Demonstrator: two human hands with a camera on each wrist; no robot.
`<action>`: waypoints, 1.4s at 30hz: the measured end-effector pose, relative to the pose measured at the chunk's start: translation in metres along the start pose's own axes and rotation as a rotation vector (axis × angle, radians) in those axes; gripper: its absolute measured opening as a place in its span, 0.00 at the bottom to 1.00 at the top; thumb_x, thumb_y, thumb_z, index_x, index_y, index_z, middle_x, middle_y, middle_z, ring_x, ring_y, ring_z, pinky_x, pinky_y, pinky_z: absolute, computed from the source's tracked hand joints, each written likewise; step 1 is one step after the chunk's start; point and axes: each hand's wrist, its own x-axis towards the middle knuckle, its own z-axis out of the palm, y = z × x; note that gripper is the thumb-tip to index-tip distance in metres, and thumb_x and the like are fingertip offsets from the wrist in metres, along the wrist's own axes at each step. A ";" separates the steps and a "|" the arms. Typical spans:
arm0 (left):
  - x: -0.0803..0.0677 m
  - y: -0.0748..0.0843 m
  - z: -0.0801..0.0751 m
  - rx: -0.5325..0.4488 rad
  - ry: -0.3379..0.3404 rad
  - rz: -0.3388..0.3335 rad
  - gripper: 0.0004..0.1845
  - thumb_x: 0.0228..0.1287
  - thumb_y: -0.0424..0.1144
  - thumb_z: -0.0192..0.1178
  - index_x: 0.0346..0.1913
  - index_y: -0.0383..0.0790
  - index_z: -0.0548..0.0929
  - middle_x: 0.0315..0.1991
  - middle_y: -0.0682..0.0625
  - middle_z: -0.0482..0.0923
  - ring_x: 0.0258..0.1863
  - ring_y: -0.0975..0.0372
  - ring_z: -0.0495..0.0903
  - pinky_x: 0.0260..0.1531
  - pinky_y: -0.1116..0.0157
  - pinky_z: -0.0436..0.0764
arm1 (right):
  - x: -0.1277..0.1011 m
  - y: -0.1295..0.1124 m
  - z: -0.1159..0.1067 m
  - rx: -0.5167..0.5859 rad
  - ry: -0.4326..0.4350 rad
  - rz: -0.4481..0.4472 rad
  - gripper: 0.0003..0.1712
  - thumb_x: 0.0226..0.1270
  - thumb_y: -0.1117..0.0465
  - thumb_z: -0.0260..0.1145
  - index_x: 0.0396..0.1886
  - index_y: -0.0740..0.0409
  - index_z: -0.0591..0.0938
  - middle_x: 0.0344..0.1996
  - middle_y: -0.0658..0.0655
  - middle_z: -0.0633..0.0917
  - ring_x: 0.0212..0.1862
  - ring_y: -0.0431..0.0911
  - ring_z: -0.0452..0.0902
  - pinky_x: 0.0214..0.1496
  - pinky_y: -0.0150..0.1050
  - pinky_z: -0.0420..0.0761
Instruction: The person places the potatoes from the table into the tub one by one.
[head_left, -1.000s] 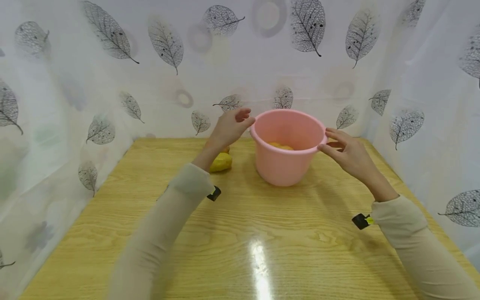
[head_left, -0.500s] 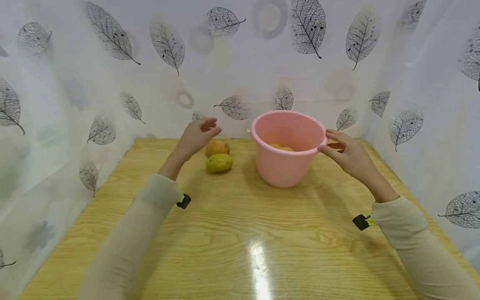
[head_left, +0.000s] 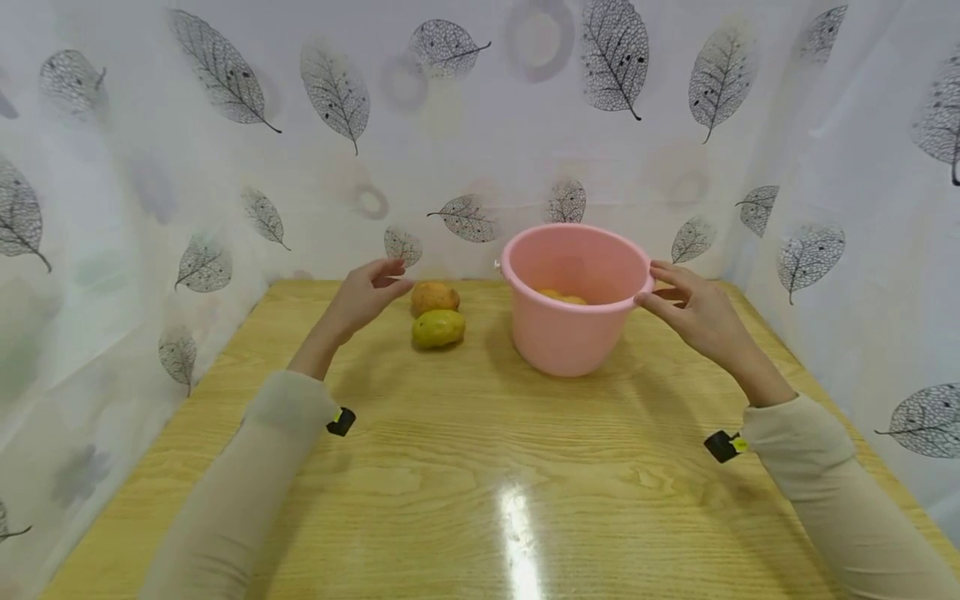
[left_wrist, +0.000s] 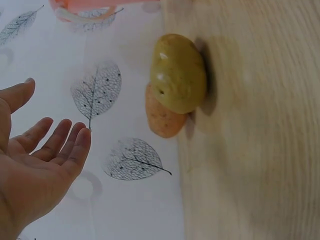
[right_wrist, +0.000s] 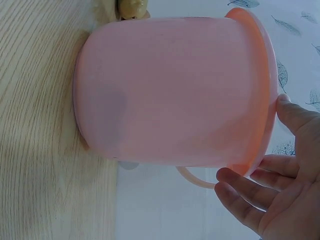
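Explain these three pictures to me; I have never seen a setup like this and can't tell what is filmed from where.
A person works with bare hands and wears three cameras. The wide picture comes from the head; the two sideways ones come from the wrists. On the wooden table stand a pink bucket with something yellow inside, and beside it two fruits: a green one in front, an orange one behind. The left hand hovers open near the fruits and holds nothing. The right hand touches the bucket's rim with thumb and fingers.
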 end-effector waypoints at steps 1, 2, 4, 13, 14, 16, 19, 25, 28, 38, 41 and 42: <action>0.000 -0.003 0.000 0.001 -0.001 -0.005 0.36 0.78 0.48 0.59 0.79 0.35 0.62 0.74 0.37 0.67 0.71 0.47 0.71 0.70 0.49 0.71 | 0.000 0.001 0.000 0.001 0.001 -0.001 0.31 0.76 0.55 0.68 0.71 0.65 0.76 0.73 0.62 0.72 0.57 0.65 0.82 0.44 0.15 0.73; 0.000 -0.007 0.000 0.002 -0.002 -0.009 0.36 0.78 0.48 0.60 0.79 0.34 0.62 0.74 0.37 0.67 0.71 0.46 0.71 0.70 0.49 0.71 | 0.000 0.001 0.001 0.002 0.002 -0.002 0.30 0.75 0.56 0.68 0.71 0.65 0.76 0.73 0.62 0.72 0.57 0.65 0.82 0.44 0.15 0.73; 0.000 -0.013 0.002 0.011 -0.007 -0.016 0.36 0.78 0.48 0.59 0.79 0.34 0.62 0.74 0.37 0.67 0.71 0.46 0.70 0.70 0.48 0.71 | 0.001 0.001 0.001 0.002 0.006 -0.006 0.30 0.75 0.56 0.68 0.71 0.66 0.76 0.73 0.63 0.72 0.57 0.65 0.82 0.44 0.15 0.73; 0.008 -0.039 0.016 0.064 -0.055 -0.039 0.33 0.78 0.42 0.59 0.78 0.30 0.63 0.74 0.34 0.66 0.69 0.44 0.71 0.67 0.46 0.73 | 0.001 0.002 0.001 -0.004 0.003 0.007 0.31 0.75 0.55 0.68 0.71 0.65 0.75 0.74 0.63 0.71 0.57 0.65 0.83 0.43 0.15 0.72; 0.009 -0.041 0.018 0.071 -0.059 -0.043 0.33 0.78 0.42 0.60 0.77 0.30 0.63 0.74 0.34 0.66 0.69 0.43 0.71 0.67 0.46 0.73 | 0.001 0.002 0.001 -0.005 0.002 0.008 0.31 0.76 0.55 0.68 0.71 0.65 0.75 0.74 0.63 0.71 0.57 0.65 0.83 0.43 0.15 0.72; 0.010 -0.045 0.022 0.078 -0.065 -0.051 0.34 0.77 0.42 0.61 0.77 0.29 0.64 0.74 0.34 0.67 0.69 0.43 0.71 0.67 0.46 0.74 | 0.000 0.001 0.000 -0.008 0.001 0.003 0.31 0.76 0.55 0.68 0.71 0.65 0.75 0.74 0.63 0.71 0.57 0.65 0.83 0.43 0.16 0.73; 0.012 -0.050 0.027 0.088 -0.073 -0.059 0.34 0.76 0.42 0.62 0.77 0.29 0.65 0.73 0.35 0.68 0.68 0.43 0.72 0.67 0.47 0.74 | 0.000 0.001 0.000 -0.008 0.001 -0.009 0.31 0.76 0.55 0.68 0.71 0.66 0.75 0.74 0.65 0.71 0.57 0.66 0.82 0.44 0.16 0.74; 0.014 -0.057 0.037 0.111 -0.083 -0.071 0.35 0.75 0.42 0.62 0.76 0.28 0.65 0.73 0.34 0.68 0.68 0.43 0.72 0.68 0.48 0.73 | 0.001 0.002 0.001 0.002 0.004 -0.005 0.30 0.76 0.56 0.68 0.71 0.65 0.75 0.74 0.63 0.72 0.57 0.65 0.83 0.43 0.15 0.73; 0.016 -0.059 0.042 0.132 -0.089 -0.092 0.35 0.75 0.43 0.63 0.76 0.27 0.65 0.73 0.34 0.68 0.68 0.43 0.72 0.68 0.48 0.72 | 0.001 0.003 0.001 0.002 0.004 -0.006 0.30 0.76 0.56 0.68 0.71 0.66 0.75 0.74 0.63 0.71 0.56 0.65 0.83 0.43 0.15 0.73; 0.019 -0.064 0.051 0.188 -0.116 -0.096 0.35 0.74 0.44 0.64 0.75 0.28 0.66 0.72 0.33 0.69 0.69 0.42 0.71 0.69 0.48 0.70 | 0.001 0.004 0.000 -0.020 0.001 0.002 0.31 0.76 0.54 0.68 0.72 0.64 0.75 0.74 0.62 0.71 0.57 0.64 0.83 0.44 0.18 0.75; 0.020 -0.065 0.053 0.196 -0.121 -0.098 0.36 0.74 0.45 0.65 0.76 0.28 0.66 0.72 0.33 0.69 0.69 0.42 0.70 0.70 0.47 0.69 | 0.001 0.004 -0.001 -0.030 -0.005 0.011 0.32 0.76 0.54 0.68 0.72 0.63 0.75 0.74 0.62 0.71 0.57 0.63 0.83 0.49 0.33 0.85; 0.020 -0.066 0.054 0.194 -0.121 -0.100 0.36 0.73 0.44 0.65 0.76 0.29 0.66 0.72 0.33 0.69 0.69 0.42 0.70 0.71 0.47 0.69 | 0.000 0.004 -0.001 -0.033 -0.007 0.014 0.32 0.76 0.54 0.68 0.72 0.63 0.75 0.74 0.61 0.71 0.57 0.63 0.83 0.51 0.39 0.86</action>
